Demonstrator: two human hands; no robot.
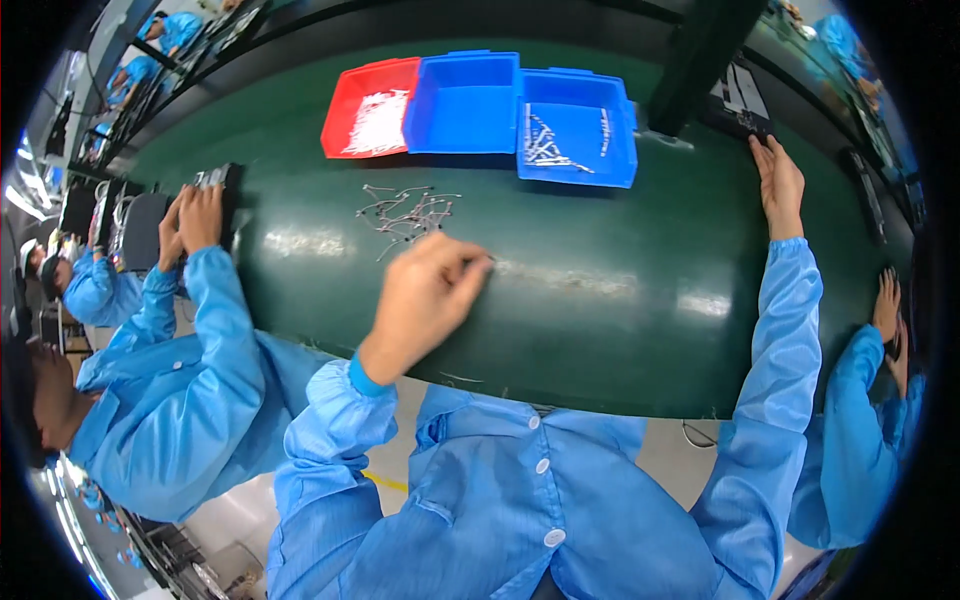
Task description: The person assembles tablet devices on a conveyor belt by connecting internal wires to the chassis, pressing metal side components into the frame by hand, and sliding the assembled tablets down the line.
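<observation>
My left hand (pixel 423 298) is over the bench, thumb and forefinger pinched. A tiny dark bit shows at their tips, too small to name. Just beyond this hand lies a loose pile of short thin cables (pixel 412 212) with small dark ends. At the far right, my right arm is stretched out. The fingers of my right hand (pixel 780 187) are at the near edge of a dark flat device (pixel 741 108) with a pale panel, and they seem to grip it.
Along the back of the green bench (pixel 580 345) stand a red bin (pixel 338 118) of small white pieces, a blue bin (pixel 465 115) and another blue bin (pixel 617 165) with silvery strips. A dark post (pixel 700 70) rises behind. Co-workers' hands (pixel 200 215) are at left and right.
</observation>
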